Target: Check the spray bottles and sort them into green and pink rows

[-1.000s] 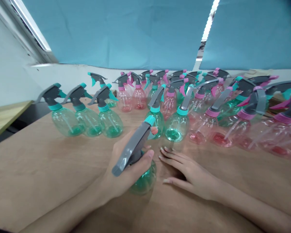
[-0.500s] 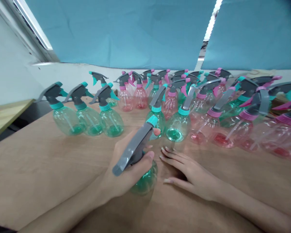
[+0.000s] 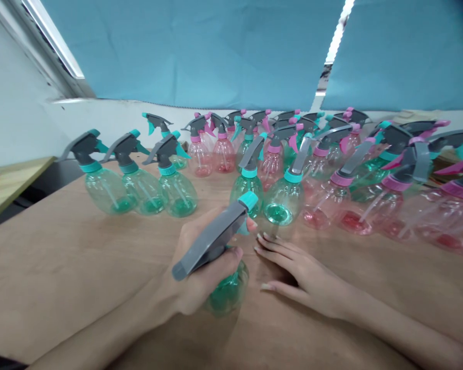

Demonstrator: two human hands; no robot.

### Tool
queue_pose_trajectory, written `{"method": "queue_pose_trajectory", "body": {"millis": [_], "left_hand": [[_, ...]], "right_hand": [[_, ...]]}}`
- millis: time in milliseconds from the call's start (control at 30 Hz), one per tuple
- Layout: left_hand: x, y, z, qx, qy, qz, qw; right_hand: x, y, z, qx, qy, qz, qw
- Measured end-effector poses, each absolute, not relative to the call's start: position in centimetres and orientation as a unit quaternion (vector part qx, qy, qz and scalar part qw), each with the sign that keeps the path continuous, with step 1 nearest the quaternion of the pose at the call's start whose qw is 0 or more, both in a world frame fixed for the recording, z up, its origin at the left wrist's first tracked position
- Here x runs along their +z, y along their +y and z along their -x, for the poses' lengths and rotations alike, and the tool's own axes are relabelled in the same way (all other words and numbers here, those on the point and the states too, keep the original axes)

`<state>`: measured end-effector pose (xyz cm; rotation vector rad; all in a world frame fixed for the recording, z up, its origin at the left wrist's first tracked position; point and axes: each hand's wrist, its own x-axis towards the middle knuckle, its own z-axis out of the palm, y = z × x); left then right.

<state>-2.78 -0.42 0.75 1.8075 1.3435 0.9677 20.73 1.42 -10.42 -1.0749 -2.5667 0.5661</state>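
Observation:
My left hand (image 3: 204,277) is wrapped round the neck of a green spray bottle (image 3: 227,295) with a grey head and a turquoise nozzle. One fingertip shows by the trigger, which is mostly hidden. The bottle's lower part sticks out below the fingers. To its right, my right hand (image 3: 303,272) rests on the tabletop with its fingers stretched out, holding nothing. Just beyond the fingertips stands another green spray bottle (image 3: 283,198), with a second green one (image 3: 237,190) beside it.
Three green spray bottles stand in a row at the left, the nearest one (image 3: 177,190) at the row's right end. Several pink bottles (image 3: 358,205) crowd the right side, more of both colours behind. A blue curtain (image 3: 216,51) hangs past the wooden table (image 3: 81,272).
The held spray bottle's head has tipped a little lower and its nozzle has shifted slightly right. My right hand has stayed in place.

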Motion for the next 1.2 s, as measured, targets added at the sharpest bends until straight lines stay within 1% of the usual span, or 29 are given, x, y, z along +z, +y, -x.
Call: {"method": "queue_pose_trajectory", "body": {"millis": [100,267,500,667,800,900,1100,1200], "left_hand": [[0.59,-0.23,2.92,0.358,0.493,-0.717,0.338],[0.48,-0.28,2.85,0.363,0.535,-0.696,0.313],[0.75,-0.53,2.82,0.384,0.543,-0.681,0.306],[0.79,0.03,2.9,0.354,0.552,-0.696,0.294],[0.47,0.22,2.66,0.366,0.569,-0.685,0.269],[0.14,0.12,2.61,0.379,0.571,-0.673,0.28],[0.04,0.18,2.66,0.366,0.559,-0.678,0.307],[0.31,0.12,2.49,0.364,0.536,-0.685,0.332]], "right_hand": [[-10.39,1.46,-20.69,0.193,-0.895,0.374,0.145],[-10.53,1.51,-20.69,0.195,-0.895,0.373,0.146],[-10.61,1.48,-20.7,0.206,-0.891,0.372,0.161],[-10.42,1.45,-20.71,0.207,-0.891,0.372,0.156],[-10.38,1.43,-20.67,0.213,-0.887,0.374,0.166],[-10.33,1.4,-20.63,0.217,-0.886,0.374,0.171],[-10.39,1.35,-20.71,0.222,-0.882,0.373,0.184],[-10.44,1.38,-20.72,0.217,-0.886,0.371,0.176]]}}
